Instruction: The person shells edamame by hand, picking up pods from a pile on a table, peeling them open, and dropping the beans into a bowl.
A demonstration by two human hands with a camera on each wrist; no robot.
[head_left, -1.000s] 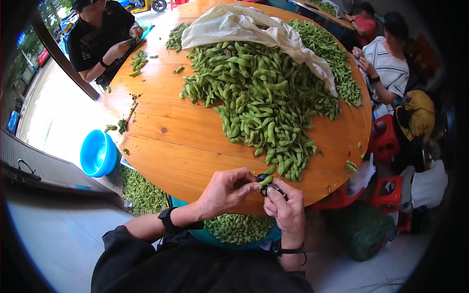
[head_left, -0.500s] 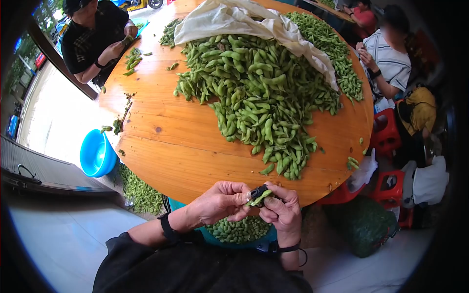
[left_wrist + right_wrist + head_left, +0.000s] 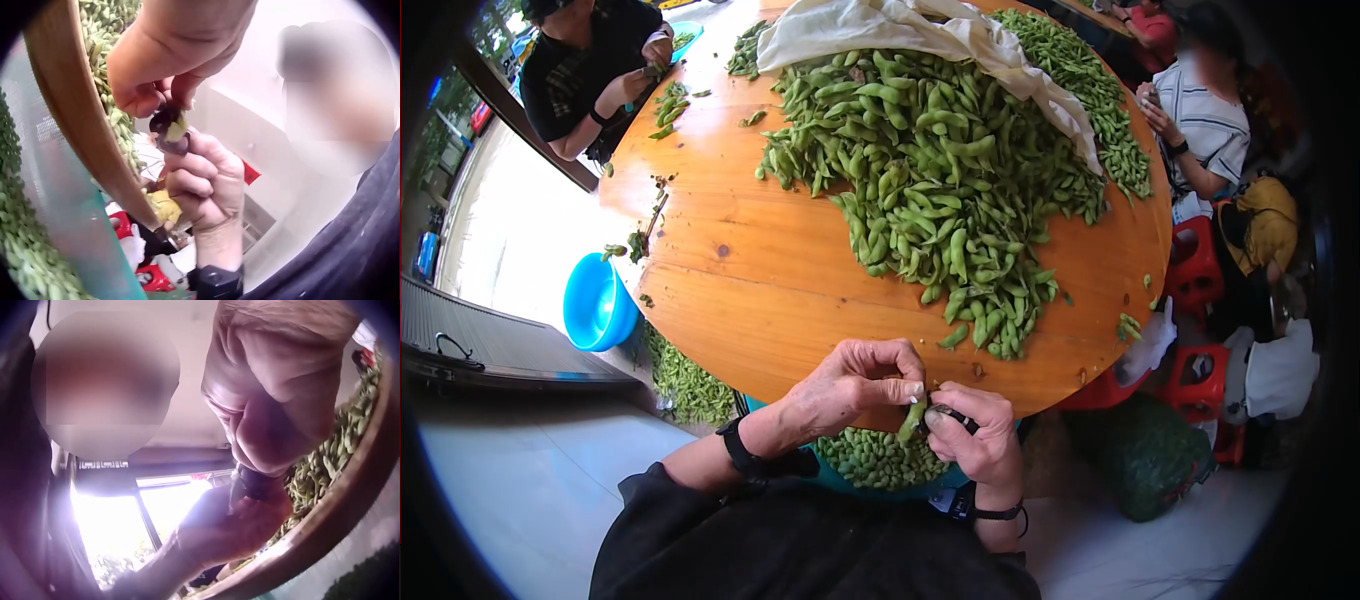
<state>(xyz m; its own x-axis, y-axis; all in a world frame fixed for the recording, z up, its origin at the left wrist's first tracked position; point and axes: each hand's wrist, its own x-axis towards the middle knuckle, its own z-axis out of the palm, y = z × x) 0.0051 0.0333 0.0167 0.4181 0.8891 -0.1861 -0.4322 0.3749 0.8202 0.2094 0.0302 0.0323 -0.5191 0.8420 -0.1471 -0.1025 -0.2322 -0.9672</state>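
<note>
In the head view, the left hand [image 3: 855, 385] pinches the upper end of a green pod [image 3: 912, 420] between thumb and fingers. Close beside it, the right hand [image 3: 980, 435] is curled round a small dark object [image 3: 956, 416], its thumb near the pod's lower part. The left wrist view has the left hand [image 3: 181, 47] above the right hand [image 3: 203, 178], with the pod [image 3: 177, 128] and dark pieces between them. Fingers hide much of the contact in the right wrist view. Shelled beans [image 3: 880, 458] fill a teal container below the hands.
A large heap of pods [image 3: 930, 170] lies on the round wooden table [image 3: 740, 300], partly under a white cloth [image 3: 850, 30]. A blue basin [image 3: 598, 302] stands left, red stools [image 3: 1195, 265] right. Two people work pods across the table; another sits farther back.
The pod between the hands has turned from a slant to nearly upright. The left hand's fingers have shifted to its top, and the right hand has moved slightly lower.
</note>
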